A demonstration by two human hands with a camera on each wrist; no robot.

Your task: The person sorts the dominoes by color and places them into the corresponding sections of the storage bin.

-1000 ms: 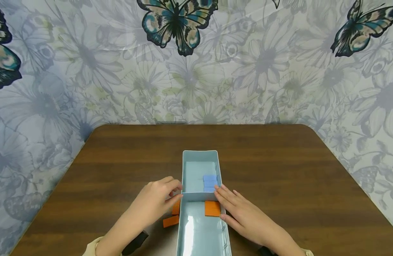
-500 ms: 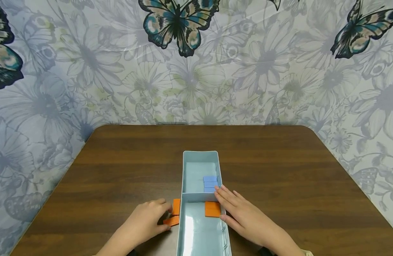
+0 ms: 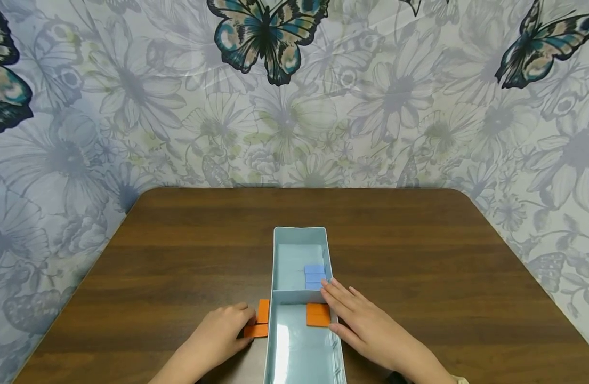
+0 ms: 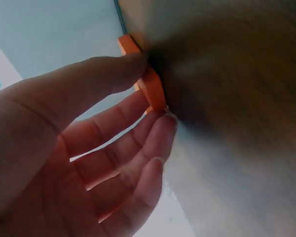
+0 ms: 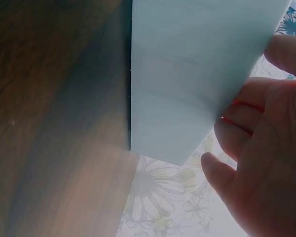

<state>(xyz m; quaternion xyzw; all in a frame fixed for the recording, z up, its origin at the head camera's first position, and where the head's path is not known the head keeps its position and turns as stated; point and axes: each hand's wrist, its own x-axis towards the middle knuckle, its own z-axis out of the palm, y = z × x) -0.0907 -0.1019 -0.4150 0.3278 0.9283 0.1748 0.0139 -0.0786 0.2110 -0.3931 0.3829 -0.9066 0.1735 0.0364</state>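
- The orange block (image 3: 256,330) lies on the wooden table (image 3: 419,256) just outside the left wall of the pale blue divided tray (image 3: 276,256), near the table's front edge.
- The left hand (image 3: 220,335) pinches this block: the wrist view shows the thumb on one face and fingertips (image 4: 165,123) curled against the other.
- A second orange block (image 3: 263,311) lies just behind it, also against the tray's left wall.
- The right hand (image 3: 366,326) rests along the tray's right wall with fingers straight and lightly spread, fingertips at the rim beside the divider.
- Inside the tray, an orange block (image 3: 318,314) sits in the near compartment against the divider and right wall; the rest of that floor is bare.
- Blue blocks (image 3: 315,276) stack in the far compartment's right corner by the divider.
- Open tabletop extends wide on both sides and behind the tray, up to the butterfly-patterned wall (image 3: 294,106).
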